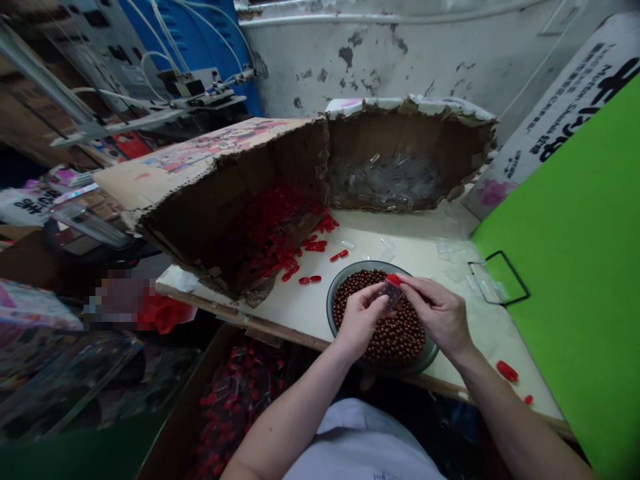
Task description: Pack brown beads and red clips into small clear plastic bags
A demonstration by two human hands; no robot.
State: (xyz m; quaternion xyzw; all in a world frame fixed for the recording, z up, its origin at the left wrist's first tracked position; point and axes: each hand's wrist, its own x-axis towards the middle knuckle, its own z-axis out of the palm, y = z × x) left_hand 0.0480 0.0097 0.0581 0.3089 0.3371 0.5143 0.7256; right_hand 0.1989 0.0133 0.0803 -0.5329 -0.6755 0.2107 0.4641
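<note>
A cream tabletop (425, 233) fills the middle of the view, its near edge running just in front of a grey bowl (367, 265). Taking the bowl as the clock's centre, a bright green board (565, 267) stands along the tabletop's far side at 3 o'clock. Two torn cardboard boxes lie on their sides with their rough, ragged openings facing the person: one at 10 o'clock holds a heap of glossy red pieces (265, 233), and one at 12 o'clock holds clear plastic pieces (385, 183). A third cardboard box (165, 413) sits below the tabletop's edge at 7 o'clock, with more red pieces (235, 400) inside.

A narrow strip of open tabletop separates the bowl from the boxes, and a wider one runs toward the board. Smooth, round brown beads (380, 340) fill the bowl. Above them, the left hand (357, 320) and the right hand (435, 313) are closed in a pinch on a small clear container (391, 291) with a red end, the right fingertips (407, 283) against it. Loose red pieces (313, 280) lie just beside the 10 o'clock box.
</note>
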